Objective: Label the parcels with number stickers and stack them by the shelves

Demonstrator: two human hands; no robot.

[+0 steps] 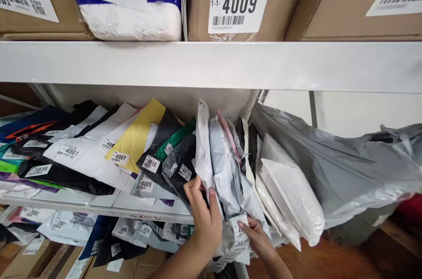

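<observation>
My left hand reaches up to a row of upright plastic mailer parcels on a shelf, its fingers wrapped round the lower edge of a white parcel beside a black parcel labelled 4015. My right hand is lower and to the right, its thumb and fingers pinching a white label at the bottom of a pale grey parcel.
Labelled parcels 4001, 4007 and 4010 lean to the left. A big grey bag lies on the right. A white shelf beam runs above, with boxes such as 4009. More parcels lie on a lower shelf.
</observation>
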